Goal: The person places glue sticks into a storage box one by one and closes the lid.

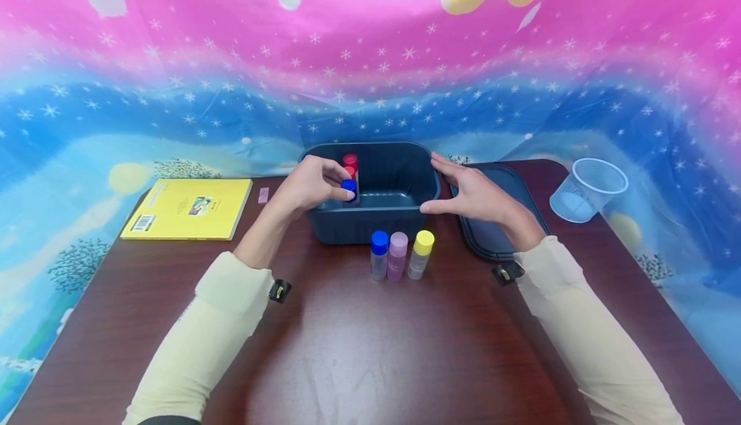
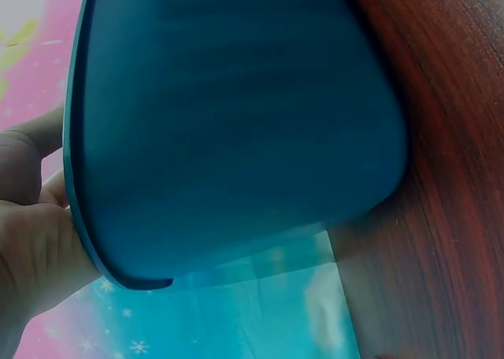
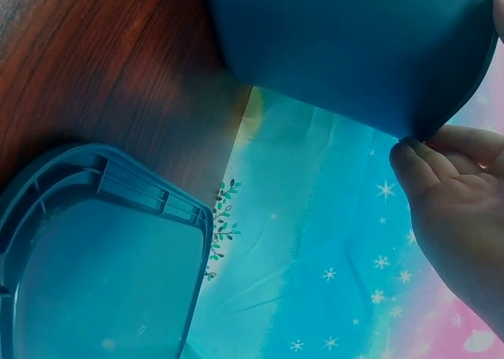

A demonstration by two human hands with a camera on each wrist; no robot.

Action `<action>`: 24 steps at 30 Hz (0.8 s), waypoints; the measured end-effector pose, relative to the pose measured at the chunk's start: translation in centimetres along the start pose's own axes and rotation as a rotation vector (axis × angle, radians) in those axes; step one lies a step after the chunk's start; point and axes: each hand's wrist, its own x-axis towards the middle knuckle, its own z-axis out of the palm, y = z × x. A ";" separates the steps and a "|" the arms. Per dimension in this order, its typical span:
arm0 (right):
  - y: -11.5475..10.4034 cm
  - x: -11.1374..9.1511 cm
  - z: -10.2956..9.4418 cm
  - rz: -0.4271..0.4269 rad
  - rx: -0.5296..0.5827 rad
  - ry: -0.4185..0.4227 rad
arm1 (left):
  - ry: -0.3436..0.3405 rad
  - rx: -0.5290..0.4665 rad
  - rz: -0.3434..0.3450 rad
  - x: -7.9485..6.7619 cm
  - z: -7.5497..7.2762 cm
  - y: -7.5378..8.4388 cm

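A dark blue-grey plastic bin (image 1: 370,224) stands near the back of the table. My left hand (image 1: 309,184) reaches over its left side and pinches a small blue-capped bottle (image 1: 349,186) inside it; in the left wrist view the bin wall (image 2: 236,138) hides the fingertips. Beyond that bottle, in the bin, are two red-capped bottles (image 1: 350,160). My right hand (image 1: 471,193) spans the bin's right end, fairly straight fingers touching its rim. In front of the bin, a blue-capped bottle (image 1: 379,258), a pink bottle (image 1: 397,258) and a yellow-capped bottle (image 1: 420,256) stand upright.
Right of the bin lies its dark lid (image 1: 503,184), partly beneath my right forearm. A mesh cup (image 1: 587,190) stands at the far right. On the left lie a yellow book (image 1: 185,209) and a small pink piece (image 1: 263,195). A patterned cloth (image 1: 370,58) hangs behind the table.
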 end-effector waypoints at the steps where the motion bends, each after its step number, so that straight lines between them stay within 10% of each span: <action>1: 0.0 0.0 0.0 -0.001 0.000 0.000 | 0.000 0.009 -0.003 0.0 0.0 0.0; 24: 0.0 -0.1 0.0 0.007 0.017 0.007 | 0.070 0.056 0.014 0.0 0.5 0.1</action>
